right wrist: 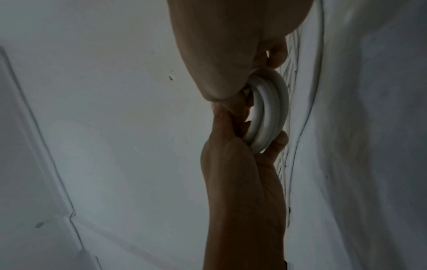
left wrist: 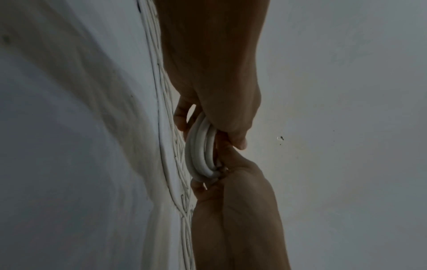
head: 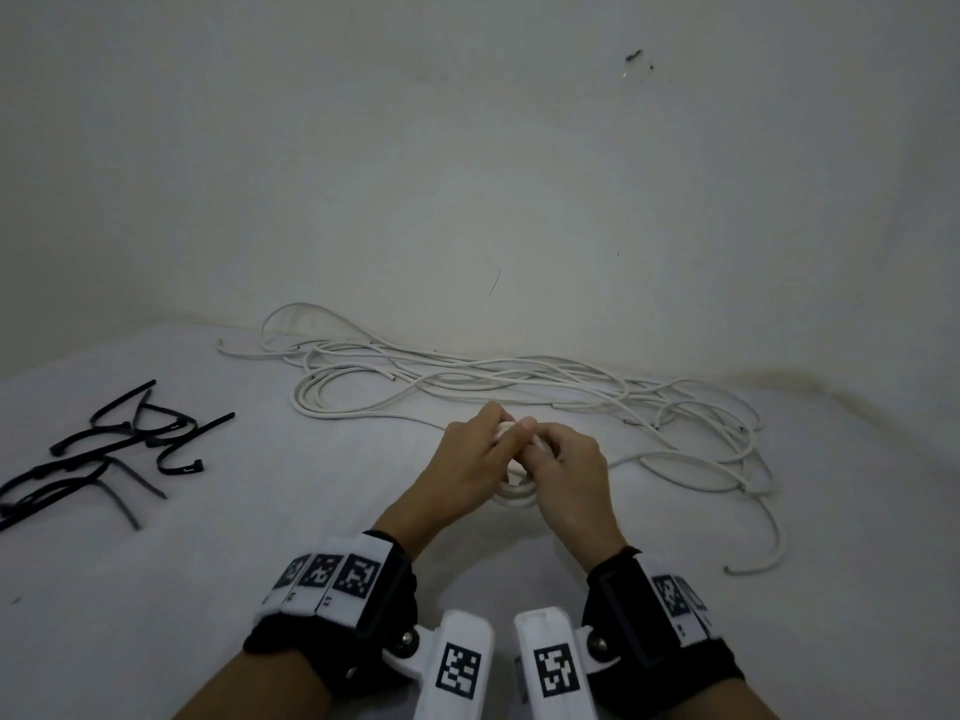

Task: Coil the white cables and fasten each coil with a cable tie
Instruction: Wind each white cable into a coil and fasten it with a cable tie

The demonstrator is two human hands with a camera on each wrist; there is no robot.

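A small coil of white cable [head: 515, 492] is held upright between my two hands above the white table [head: 311, 511]. My left hand [head: 480, 457] grips its left side and my right hand [head: 569, 472] grips its right side, fingers curled round the turns. The left wrist view shows three turns of the coil [left wrist: 200, 151] pinched by my left hand [left wrist: 231, 210] from below and my right hand [left wrist: 219, 91] from above. In the right wrist view the coil [right wrist: 268, 113] sits between my right hand [right wrist: 242, 182] and my left hand [right wrist: 219, 54]. The rest of this cable trails off to the right.
A loose tangle of white cables [head: 519, 381] lies along the wall behind my hands and spreads to the right. Several black cable ties [head: 104, 449] lie in a heap at the left of the table. A pale wall [head: 467, 174] stands close behind.
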